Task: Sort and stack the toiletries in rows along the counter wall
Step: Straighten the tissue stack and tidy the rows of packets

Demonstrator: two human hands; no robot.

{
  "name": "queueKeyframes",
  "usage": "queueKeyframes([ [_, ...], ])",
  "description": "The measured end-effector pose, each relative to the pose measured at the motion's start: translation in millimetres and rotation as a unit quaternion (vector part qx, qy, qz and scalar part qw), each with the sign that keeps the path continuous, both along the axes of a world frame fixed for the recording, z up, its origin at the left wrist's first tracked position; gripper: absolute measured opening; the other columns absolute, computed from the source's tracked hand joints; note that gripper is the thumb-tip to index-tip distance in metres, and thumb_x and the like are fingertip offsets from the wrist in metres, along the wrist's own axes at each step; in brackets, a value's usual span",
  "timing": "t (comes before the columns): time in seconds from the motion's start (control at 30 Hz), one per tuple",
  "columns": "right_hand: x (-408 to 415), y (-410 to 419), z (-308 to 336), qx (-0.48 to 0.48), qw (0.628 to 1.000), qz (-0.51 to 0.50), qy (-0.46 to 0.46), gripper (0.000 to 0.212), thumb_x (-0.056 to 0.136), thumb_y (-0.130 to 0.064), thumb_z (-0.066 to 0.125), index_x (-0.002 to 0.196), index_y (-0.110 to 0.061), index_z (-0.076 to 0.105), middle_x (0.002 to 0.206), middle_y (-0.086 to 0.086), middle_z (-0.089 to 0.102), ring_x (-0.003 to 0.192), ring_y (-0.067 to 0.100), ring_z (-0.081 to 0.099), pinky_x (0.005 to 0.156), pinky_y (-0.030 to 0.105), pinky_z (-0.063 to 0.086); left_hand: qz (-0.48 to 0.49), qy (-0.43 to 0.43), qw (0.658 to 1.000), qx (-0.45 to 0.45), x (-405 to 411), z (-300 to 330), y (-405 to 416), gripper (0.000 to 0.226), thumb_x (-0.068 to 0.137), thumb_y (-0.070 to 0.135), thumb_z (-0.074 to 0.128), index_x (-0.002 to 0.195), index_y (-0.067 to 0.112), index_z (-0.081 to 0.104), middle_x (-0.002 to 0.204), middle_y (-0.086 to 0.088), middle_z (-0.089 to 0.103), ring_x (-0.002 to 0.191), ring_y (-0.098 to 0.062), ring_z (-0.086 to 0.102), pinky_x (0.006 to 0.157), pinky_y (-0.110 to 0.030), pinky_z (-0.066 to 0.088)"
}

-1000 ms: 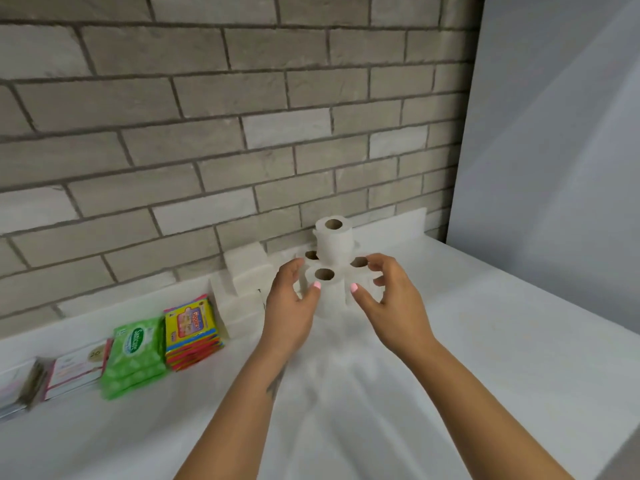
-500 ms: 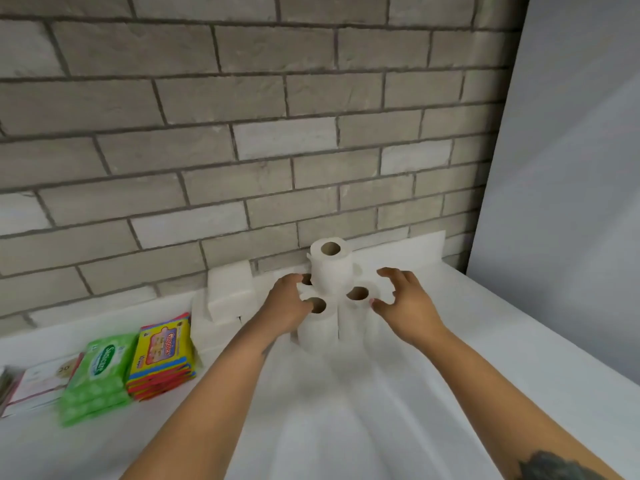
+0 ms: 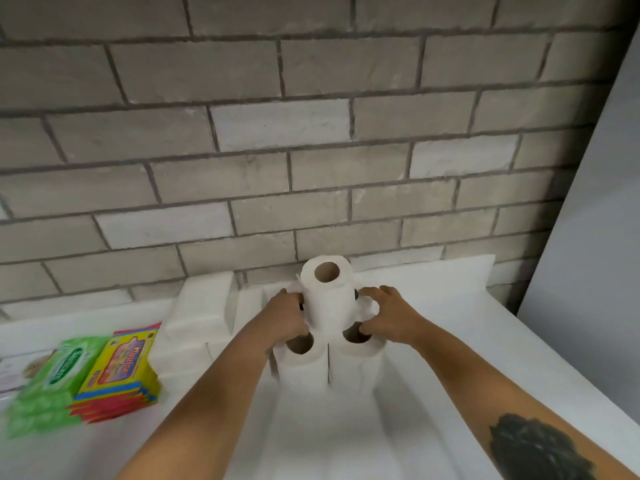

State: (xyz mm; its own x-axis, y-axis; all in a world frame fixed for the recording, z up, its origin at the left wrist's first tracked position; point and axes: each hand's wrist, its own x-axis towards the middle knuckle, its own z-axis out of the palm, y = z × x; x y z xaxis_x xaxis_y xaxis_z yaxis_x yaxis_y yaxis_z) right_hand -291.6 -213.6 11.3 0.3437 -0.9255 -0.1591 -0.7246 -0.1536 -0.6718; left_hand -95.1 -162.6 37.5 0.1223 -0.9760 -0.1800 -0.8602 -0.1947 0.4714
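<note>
Nearly finished, both hands, left hand (image 3: 289, 318) and right hand (image 3: 389, 318), grasp stacked toilet rolls (image 3: 327, 299) near the wall; wipe packs (image 3: 86, 372) lie left.

Both forearms are bare right down to the wrists, with no sleeve, watch, bracelet or ring showing on either. The left hand (image 3: 285, 318) and the right hand (image 3: 389, 318) wear no gloves. The right forearm carries a large dark tattoo (image 3: 538, 450) on its upper face, near the lower edge of the view: a dense, blackish patch with a ragged, feathery outline and slightly paler mottling inside it. Its design is too blurred to make out
</note>
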Motion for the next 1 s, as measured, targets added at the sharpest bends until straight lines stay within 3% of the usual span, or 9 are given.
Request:
queueKeyframes([
  [0.1, 9, -15, -5, 0.02, 0.999, 0.03, 0.028, 0.092, 0.049, -0.04, 0.066, 0.137, -0.035, 0.037, 0.14, 0.006, 0.027, 0.122, 0.026, 0.042, 0.091, 0.034, 0.044, 0.011, -0.024, 0.999, 0.017, 0, -7, -8, 0.04, 0.069, 0.007, 0.067, 0.109, 0.006, 0.059, 0.108, -0.009, 0.06, 0.092, -0.023, 0.06, 0.067, -0.024, 0.045],
  [0.3, 19, -28, -14, -0.017, 0.996, 0.063, 0.055, 0.075, 0.067, -0.019, 0.073, 0.134, -0.032, 0.041, 0.109, 0.006, 0.058, 0.098, 0.026, 0.058, 0.077, 0.03, 0.049, 0.015, -0.064, 0.998, 0.025, 3, -13, -17, 0.051, 0.071, 0.014, 0.074, 0.119, 0.01, 0.057, 0.116, -0.009, 0.059, 0.1, -0.024, 0.061, 0.076, -0.025, 0.048],
  [0.4, 17, -28, -15, -0.031, 0.995, 0.067, 0.065, 0.074, 0.07, -0.015, 0.071, 0.135, -0.033, 0.041, 0.109, 0.006, 0.061, 0.099, 0.026, 0.058, 0.079, 0.031, 0.05, 0.012, -0.059, 0.998, 0.022, 3, -14, -19, 0.053, 0.069, 0.018, 0.079, 0.118, 0.01, 0.059, 0.116, -0.007, 0.063, 0.103, -0.022, 0.061, 0.082, -0.025, 0.048],
  [0.67, -21, -25, -14, -0.023, 0.996, 0.055, 0.059, 0.073, 0.07, -0.011, 0.071, 0.134, -0.031, 0.043, 0.11, 0.007, 0.06, 0.098, 0.026, 0.058, 0.082, 0.034, 0.052, -0.019, -0.032, 0.999, -0.01, -26, -20, -18, 0.051, 0.068, 0.02, 0.08, 0.115, 0.012, 0.062, 0.11, 0.0, 0.063, 0.089, -0.012, 0.054, 0.072, -0.019, 0.039],
  [0.8, -53, -30, -16, -0.017, 0.997, 0.035, 0.063, 0.066, 0.07, -0.013, 0.07, 0.13, -0.028, 0.046, 0.1, 0.003, 0.06, 0.09, 0.022, 0.058, 0.071, 0.028, 0.05, -0.033, -0.023, 0.999, -0.014, -54, -22, -27, 0.055, 0.069, 0.021, 0.079, 0.12, 0.014, 0.06, 0.109, 0.001, 0.062, 0.087, -0.012, 0.053, 0.072, -0.019, 0.041],
  [1.0, -97, -43, -16, -0.025, 0.997, 0.011, 0.077, 0.069, 0.073, -0.016, 0.072, 0.134, -0.025, 0.043, 0.117, 0.007, 0.06, 0.105, 0.025, 0.056, 0.091, 0.033, 0.047, -0.061, -0.019, 0.998, -0.022, -98, -25, -45, 0.059, 0.069, 0.022, 0.079, 0.124, 0.016, 0.059, 0.117, -0.003, 0.064, 0.1, -0.019, 0.061, 0.08, -0.022, 0.047],
])
